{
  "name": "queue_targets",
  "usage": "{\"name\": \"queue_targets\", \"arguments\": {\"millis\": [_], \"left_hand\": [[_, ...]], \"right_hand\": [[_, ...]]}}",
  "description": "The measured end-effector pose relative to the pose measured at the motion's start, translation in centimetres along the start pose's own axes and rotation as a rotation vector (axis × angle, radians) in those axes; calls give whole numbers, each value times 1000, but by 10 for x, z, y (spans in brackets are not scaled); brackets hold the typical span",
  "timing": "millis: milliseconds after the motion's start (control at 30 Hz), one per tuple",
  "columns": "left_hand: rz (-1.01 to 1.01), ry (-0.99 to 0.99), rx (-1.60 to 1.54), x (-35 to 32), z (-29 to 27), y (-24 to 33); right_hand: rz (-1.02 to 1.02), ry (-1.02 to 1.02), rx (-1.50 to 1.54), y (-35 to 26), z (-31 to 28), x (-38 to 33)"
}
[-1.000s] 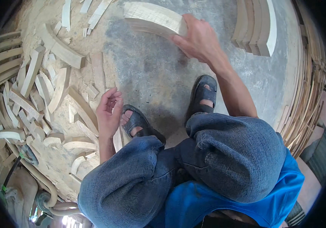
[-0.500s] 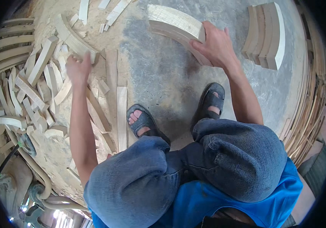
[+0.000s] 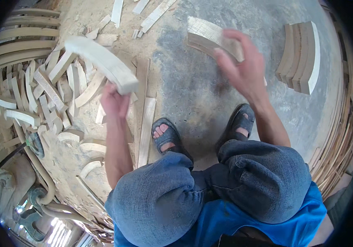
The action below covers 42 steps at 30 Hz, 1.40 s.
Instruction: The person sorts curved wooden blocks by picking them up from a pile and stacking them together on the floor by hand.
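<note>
My left hand [image 3: 116,103] grips the near end of a pale curved wooden piece [image 3: 102,64], raised over the scrap-strewn floor and a little blurred by motion. My right hand [image 3: 246,64] is open, thumb and fingers spread over the right end of a short stack of curved wooden pieces [image 3: 205,35] lying on the concrete. Whether its fingertips touch that stack I cannot tell. Farther right stands another group of curved wooden pieces [image 3: 298,57], set side by side.
Loose wood offcuts [image 3: 57,88] heap up at the left, below a row of long curved slats [image 3: 24,41]. A flat board [image 3: 146,127] lies beside my left sandal [image 3: 166,133]. Thin wood strips [image 3: 337,127] line the right side. Machine parts [image 3: 32,206] show at lower left.
My left hand has lifted the curved wooden piece off the heap and brought it rightward. My right hand has loosened from the stack, its fingers now spread. The view has shifted slightly.
</note>
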<state>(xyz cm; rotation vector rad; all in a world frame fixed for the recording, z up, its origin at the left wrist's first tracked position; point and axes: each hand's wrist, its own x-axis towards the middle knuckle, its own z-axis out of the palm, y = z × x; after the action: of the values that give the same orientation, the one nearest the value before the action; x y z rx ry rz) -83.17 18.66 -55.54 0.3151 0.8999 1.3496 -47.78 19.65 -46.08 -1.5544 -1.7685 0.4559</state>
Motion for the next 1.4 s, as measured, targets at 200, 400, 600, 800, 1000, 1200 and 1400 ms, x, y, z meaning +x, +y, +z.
{"name": "queue_targets", "arguments": {"millis": [200, 400, 600, 800, 1000, 1200, 1400], "left_hand": [[-159, -234, 132, -74, 39, -41], [-159, -581, 919, -94, 69, -63], [-127, -724, 1122, -94, 80, -56], [-310, -782, 1182, -105, 65, -75], [-373, -772, 1232, -109, 74, -80], [-456, -674, 1215, -112, 78, -85], [-528, -573, 1165, -117, 55, -87]], "right_hand": [[-94, -314, 22, -59, 55, -15], [330, -570, 425, -64, 29, -25], [222, -34, 185, -15, -59, -32], [512, 165, -71, 33, -130, -33], [797, 169, -145, 84, -140, -14], [953, 195, -163, 173, -100, 11], [770, 196, -658, 224, -64, 19]]}}
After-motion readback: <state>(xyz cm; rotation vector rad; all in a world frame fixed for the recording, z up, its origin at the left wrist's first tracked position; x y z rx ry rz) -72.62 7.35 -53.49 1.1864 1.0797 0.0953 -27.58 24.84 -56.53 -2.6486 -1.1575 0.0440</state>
